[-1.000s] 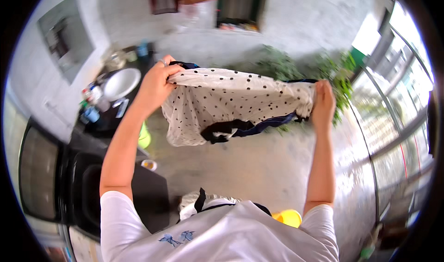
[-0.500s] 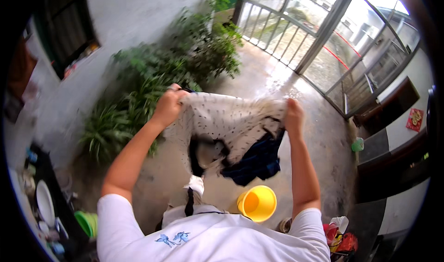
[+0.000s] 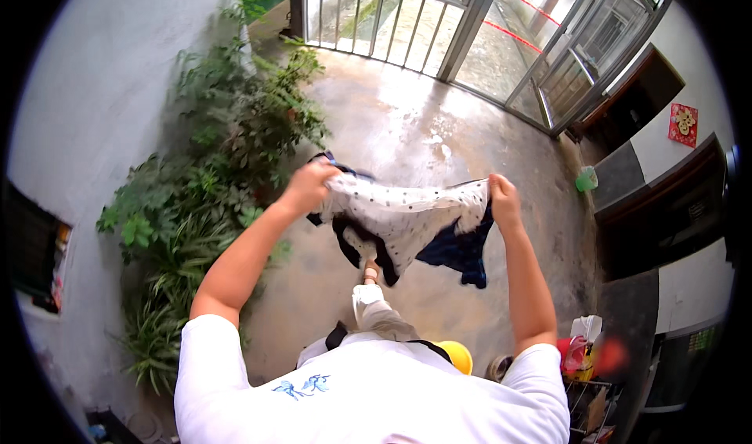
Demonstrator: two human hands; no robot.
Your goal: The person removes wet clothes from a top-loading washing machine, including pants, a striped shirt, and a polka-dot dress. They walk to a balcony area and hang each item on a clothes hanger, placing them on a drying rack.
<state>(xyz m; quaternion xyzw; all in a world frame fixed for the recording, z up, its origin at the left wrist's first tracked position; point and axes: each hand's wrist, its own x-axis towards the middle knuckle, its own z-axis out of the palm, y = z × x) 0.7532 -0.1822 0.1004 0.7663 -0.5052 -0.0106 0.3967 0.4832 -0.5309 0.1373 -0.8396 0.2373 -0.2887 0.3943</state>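
Note:
A white garment with small dark dots and black edging [image 3: 407, 218] is stretched out in front of me at about chest height. My left hand [image 3: 308, 188] is closed on its upper left corner, and my right hand [image 3: 505, 198] grips the opposite upper corner. Dark blue cloth [image 3: 458, 250] hangs below and behind the dotted part on the right; whether it belongs to the same garment I cannot tell. A little more dark cloth shows beside my left fist. The lower edge sags freely above the floor, folded and partly hidden.
Leafy potted plants [image 3: 211, 185] line the wall at the left. A yellow bucket [image 3: 456, 356] stands by my feet, partly hidden by my shirt. Glazed metal doors [image 3: 462, 28] are ahead; a green bin [image 3: 586, 179] and a rack with bags [image 3: 586, 358] are at the right.
I have stepped forward and turned leftward, leaving the yellow bucket behind. The garment's top edge has dropped slightly and its cloth swings; both hands keep their hold.

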